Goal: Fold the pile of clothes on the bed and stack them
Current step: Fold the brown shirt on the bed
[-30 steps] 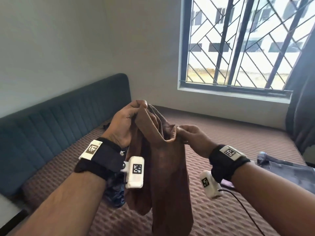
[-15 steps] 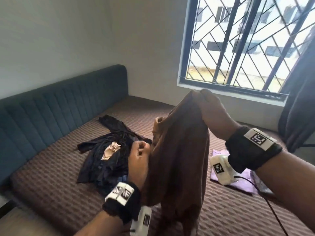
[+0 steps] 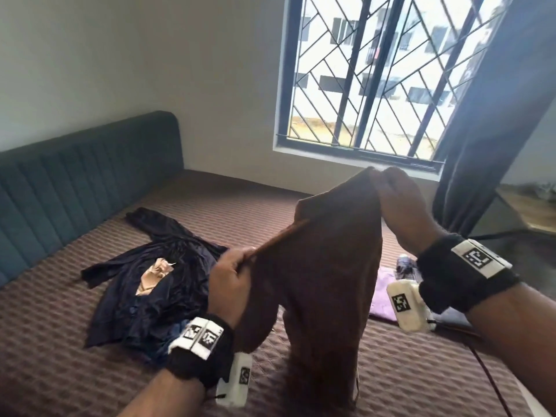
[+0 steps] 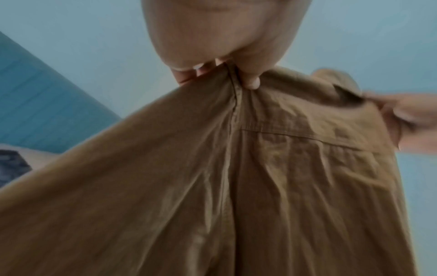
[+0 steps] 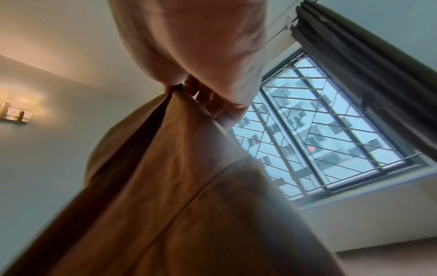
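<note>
Brown garment now spread between two hands above the bed

Half a second ago the left hand [image 3: 230,275] sat low with its fingers bunched at the cloth; now it pinches a seam edge of the brown garment [image 3: 325,266] and draws it out sideways, while the right hand [image 3: 400,206] stays high, pinching the top corner. A second ago both hands held it close together — so the piece is being opened out and, I judge, lined up for its first fold. It hangs clear in the air over the bed [image 3: 75,371]. The dark pile [image 3: 144,296] lies unfolded to the left — a purple piece [image 3: 382,302] lies to the right.
</note>
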Demonstrator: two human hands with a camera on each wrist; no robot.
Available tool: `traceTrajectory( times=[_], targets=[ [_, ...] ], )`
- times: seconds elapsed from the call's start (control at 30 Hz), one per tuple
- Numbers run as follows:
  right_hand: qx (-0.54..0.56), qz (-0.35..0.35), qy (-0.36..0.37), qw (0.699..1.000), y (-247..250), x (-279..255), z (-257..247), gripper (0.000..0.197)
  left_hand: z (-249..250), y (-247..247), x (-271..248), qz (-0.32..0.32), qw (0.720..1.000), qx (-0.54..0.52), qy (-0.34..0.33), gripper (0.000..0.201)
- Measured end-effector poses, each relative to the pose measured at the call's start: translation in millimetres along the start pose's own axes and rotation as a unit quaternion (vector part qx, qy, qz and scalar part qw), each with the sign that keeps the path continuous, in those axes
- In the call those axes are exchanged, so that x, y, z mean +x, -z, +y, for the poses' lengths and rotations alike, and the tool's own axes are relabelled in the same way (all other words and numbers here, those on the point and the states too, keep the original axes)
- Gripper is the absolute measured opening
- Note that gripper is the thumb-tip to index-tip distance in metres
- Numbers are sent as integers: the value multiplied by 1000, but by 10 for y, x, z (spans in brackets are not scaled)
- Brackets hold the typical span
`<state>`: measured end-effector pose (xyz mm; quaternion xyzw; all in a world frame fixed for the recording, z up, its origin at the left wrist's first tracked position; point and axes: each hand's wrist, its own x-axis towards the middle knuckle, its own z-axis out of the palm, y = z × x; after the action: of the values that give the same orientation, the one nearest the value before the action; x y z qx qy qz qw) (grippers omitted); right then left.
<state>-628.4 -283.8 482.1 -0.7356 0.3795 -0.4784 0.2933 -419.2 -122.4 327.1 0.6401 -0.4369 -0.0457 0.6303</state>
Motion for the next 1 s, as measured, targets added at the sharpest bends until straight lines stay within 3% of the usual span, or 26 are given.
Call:
traceTrajectory(
  times=[0.1, 0.17, 0.23, 0.3, 0.4, 0.6, 0.67, 0.77, 0.9, 1.0],
  targets=[
    [-19, 26, -3, 999, 121, -98, 215, 41, 76, 140, 302, 43, 998, 28, -33, 14],
    [-8, 31, -22, 999, 111, -155, 314, 40, 199, 200, 480, 11, 1000, 5, -28, 15],
    [80, 22, -70, 994, 79, -217, 466, 45, 362, 296, 646, -66, 998, -17, -13, 20],
    [191, -8, -143, 971, 16, -278, 621, 44, 518, 409, 817, -156, 988, -6, 0, 20],
    [308, -90, -239, 916, -135, -431, 887, 21, 737, 576, 1044, -239, 968, 77, -19, 15],
    [365, -237, -309, 846, -602, -808, 1283, 8, 1310, 898, 1199, -259, 925, 265, -83, 18],
    [378, -301, -306, 820, -817, -999, 1355, 8, 1477, 1015, 1190, -257, 912, 312, -77, 13],
    [357, -403, -280, 795, -1126, -1286, 1439, 31, 1685, 1121, 1119, -233, 888, 390, -77, 8],
    [271, -506, -196, 795, -1464, -1656, 1417, 63, 1878, 1267, 988, -164, 864, 472, -67, 7],
    [172, -539, -78, 821, -1663, -1890, 1403, 83, 1990, 1364, 867, -114, 851, 509, -61, 10]
  ],
)
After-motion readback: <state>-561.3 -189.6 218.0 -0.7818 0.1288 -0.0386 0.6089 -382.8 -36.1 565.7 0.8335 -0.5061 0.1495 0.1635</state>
